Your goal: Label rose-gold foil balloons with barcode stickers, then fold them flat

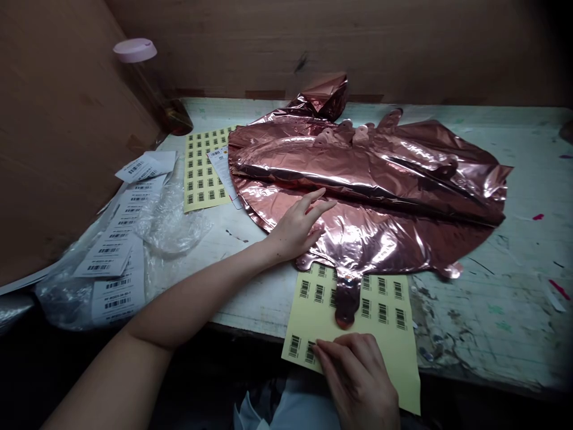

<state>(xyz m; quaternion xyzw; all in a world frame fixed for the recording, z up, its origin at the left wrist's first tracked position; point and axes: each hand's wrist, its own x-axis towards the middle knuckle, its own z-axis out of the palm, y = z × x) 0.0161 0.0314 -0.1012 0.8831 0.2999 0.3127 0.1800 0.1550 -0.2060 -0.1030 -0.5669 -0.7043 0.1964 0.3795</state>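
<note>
On the foil balloon (385, 239): left hand (293, 232), grip open.
Right hand (362, 376), fingertips closed together, touches the barcode label sheet (394, 355).

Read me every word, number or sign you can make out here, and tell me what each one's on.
White labels: "PP", it seems, starts the line above several barcodes; the rest is too blurred.
Near sheet: barcodes; small print unreadable.
Far sheet: barcodes; small print unreadable.
Tag: barcode; print too small to read.
Foil: no text seen.
</note>
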